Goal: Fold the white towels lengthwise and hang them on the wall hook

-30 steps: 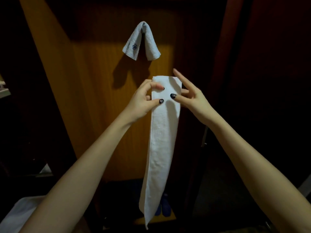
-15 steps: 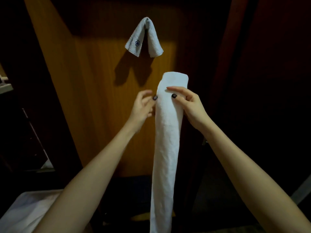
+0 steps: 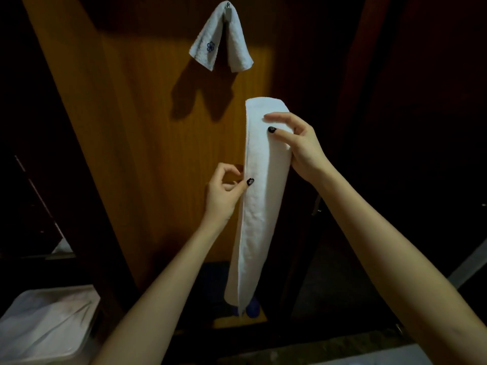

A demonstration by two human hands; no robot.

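A long white towel (image 3: 259,206), folded into a narrow strip, hangs straight down in front of a wooden panel. My right hand (image 3: 297,146) pinches it near its top end. Lower down, my left hand (image 3: 224,191) touches the towel's left edge with thumb and fingertips. Above, a smaller white towel (image 3: 238,51) with a blue flower mark is draped over the wall hook (image 3: 228,6), both ends hanging down.
The orange wooden panel (image 3: 147,154) stands behind the towels, with dark surroundings to the right. A white bin with a plastic liner (image 3: 44,325) sits at the lower left. Blue items (image 3: 251,308) lie on the floor behind the towel's lower end.
My left hand has slid down the towel's left edge from near the top. My right hand has kept hold of the top end. The view has dropped slightly.
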